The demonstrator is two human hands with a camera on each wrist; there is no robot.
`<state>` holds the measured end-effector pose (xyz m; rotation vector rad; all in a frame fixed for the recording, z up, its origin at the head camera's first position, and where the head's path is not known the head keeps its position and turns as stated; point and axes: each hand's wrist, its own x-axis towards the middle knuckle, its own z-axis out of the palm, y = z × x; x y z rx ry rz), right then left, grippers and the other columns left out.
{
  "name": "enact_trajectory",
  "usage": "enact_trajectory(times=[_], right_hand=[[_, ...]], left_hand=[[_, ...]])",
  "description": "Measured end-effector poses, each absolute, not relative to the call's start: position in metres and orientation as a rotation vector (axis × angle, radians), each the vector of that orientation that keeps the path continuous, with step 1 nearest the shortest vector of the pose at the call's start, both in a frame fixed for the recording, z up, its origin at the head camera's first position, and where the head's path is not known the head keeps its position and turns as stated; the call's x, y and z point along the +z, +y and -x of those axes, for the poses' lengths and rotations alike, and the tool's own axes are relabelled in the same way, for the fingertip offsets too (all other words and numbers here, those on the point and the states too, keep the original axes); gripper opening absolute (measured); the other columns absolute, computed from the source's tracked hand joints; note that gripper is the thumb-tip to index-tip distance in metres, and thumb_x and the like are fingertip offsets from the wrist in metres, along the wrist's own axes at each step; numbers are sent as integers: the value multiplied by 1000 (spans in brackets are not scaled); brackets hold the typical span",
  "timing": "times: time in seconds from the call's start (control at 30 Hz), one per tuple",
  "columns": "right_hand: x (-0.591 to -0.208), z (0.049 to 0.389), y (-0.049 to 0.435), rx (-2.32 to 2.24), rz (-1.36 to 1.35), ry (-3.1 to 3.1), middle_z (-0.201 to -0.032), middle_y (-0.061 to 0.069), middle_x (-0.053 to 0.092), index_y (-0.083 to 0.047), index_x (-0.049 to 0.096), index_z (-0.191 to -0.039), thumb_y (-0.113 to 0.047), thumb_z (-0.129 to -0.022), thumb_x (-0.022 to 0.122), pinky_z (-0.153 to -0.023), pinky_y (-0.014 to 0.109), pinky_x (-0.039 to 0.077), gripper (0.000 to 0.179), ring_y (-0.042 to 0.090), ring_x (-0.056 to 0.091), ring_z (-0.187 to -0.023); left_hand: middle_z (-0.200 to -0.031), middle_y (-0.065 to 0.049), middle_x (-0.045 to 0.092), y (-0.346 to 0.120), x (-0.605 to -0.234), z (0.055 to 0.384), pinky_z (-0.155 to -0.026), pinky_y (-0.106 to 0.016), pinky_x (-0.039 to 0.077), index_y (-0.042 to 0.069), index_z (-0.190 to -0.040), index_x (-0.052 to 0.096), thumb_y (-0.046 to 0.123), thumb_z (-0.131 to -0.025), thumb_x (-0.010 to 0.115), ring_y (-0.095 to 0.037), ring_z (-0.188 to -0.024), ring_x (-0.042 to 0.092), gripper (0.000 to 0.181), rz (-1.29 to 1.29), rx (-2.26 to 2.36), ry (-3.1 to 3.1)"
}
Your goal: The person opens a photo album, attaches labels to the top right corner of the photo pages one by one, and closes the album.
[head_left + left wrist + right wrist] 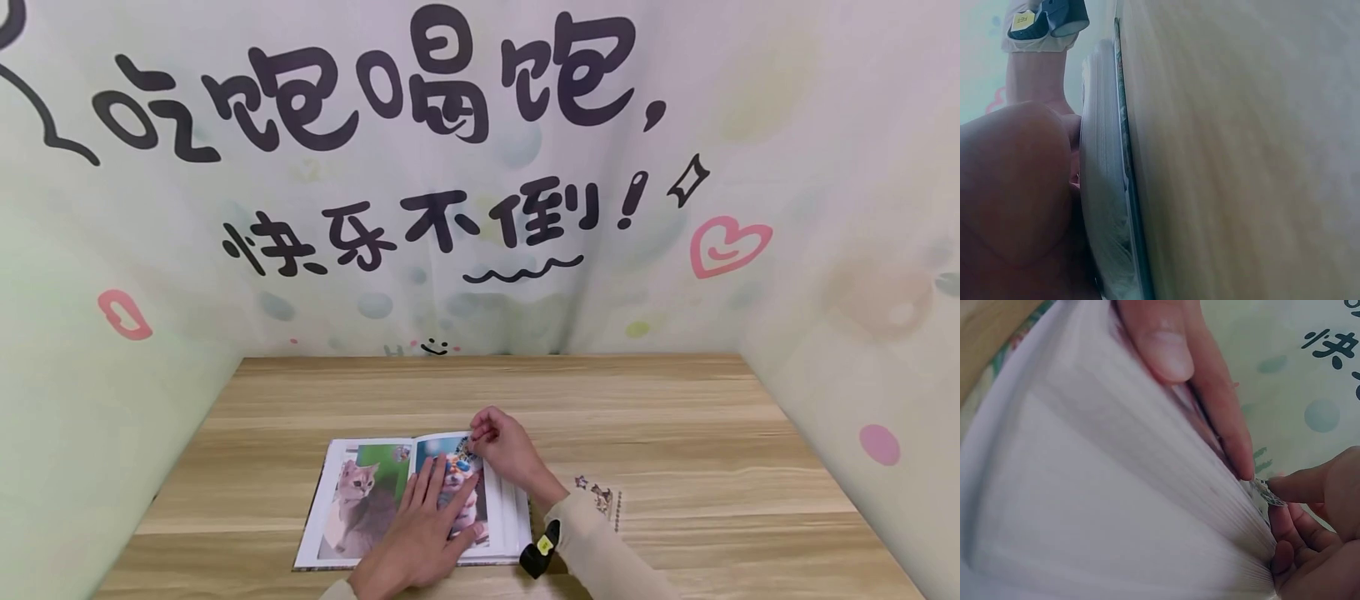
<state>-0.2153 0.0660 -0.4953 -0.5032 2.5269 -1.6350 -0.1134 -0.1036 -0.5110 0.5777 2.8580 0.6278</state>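
An open photo album (311, 533) lies on the table, a cat photo (352, 504) on its left page and a photo of a small animal in orange and blue goggles (459, 477) on its right. My left hand (429, 529) rests on the right page with fingers extended and spread. At that photo's top right corner, my right hand (504, 446) pinches a small clear sticker with a dark pattern (1269, 494) between thumb and finger. The left wrist view shows the album's page edges (1104, 156) beside the left hand (1013, 187).
On the wooden table (675, 400), a clear sheet of stickers (602, 500) lies right of the album, near the right sleeve (600, 542). A black device (540, 550) is strapped to the right wrist. Printed fabric walls (450, 317) border the table behind and at both sides.
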Motion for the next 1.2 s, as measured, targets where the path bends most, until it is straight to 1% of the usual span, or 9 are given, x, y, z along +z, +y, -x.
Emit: enact_trajectory(times=[0.23, 0.4, 0.57, 0.87, 1.03, 1.2], right_hand=[[-497, 214, 66, -1574, 574, 2584, -90, 5, 62, -4, 59, -102, 6, -84, 71, -69, 21, 49, 24, 11, 57, -79], [-497, 213, 66, -1569, 578, 2597, -90, 5, 61, -4, 58, -104, 5, -82, 73, -70, 22, 48, 28, 12, 55, -80], [-497, 212, 65, -1571, 573, 2599, -90, 6, 60, -4, 58, -104, 6, -80, 74, -70, 22, 47, 31, 14, 55, -81], [-502, 213, 64, -1554, 570, 2614, -90, 5, 59, -6, 57, -105, 6, -79, 75, -71, 23, 46, 34, 14, 53, -81], [-503, 213, 64, -1534, 548, 2620, -91, 4, 58, -7, 57, -106, 5, -79, 75, -71, 23, 46, 35, 13, 53, -82], [-503, 213, 64, -1529, 555, 2631, -91, 5, 58, -6, 57, -106, 5, -78, 76, -71, 23, 46, 36, 14, 53, -83]], left_hand=[[-165, -22, 0, -103, -505, 111, -118, -62, 7, 28, -157, 28, 62, -100, 37, -41, -151, -3, 67, -584, 659, 2856], [-164, -24, 2, -103, -497, 110, -118, -63, 9, 25, -157, 31, 58, -100, 40, -43, -151, -2, 66, -601, 691, 2833], [-164, -25, 2, -103, -497, 110, -117, -63, 8, 22, -156, 33, 56, -101, 41, -43, -151, -1, 66, -603, 700, 2834], [-165, -23, 1, -102, -494, 109, -119, -61, 9, 24, -157, 31, 59, -101, 37, -42, -151, -2, 66, -582, 637, 2839], [-165, -22, 0, -102, -493, 109, -119, -61, 9, 24, -157, 30, 59, -101, 36, -42, -151, -3, 67, -577, 626, 2831], [-165, -22, 0, -103, -493, 110, -119, -61, 8, 25, -157, 30, 60, -100, 36, -41, -151, -3, 67, -580, 625, 2814]])
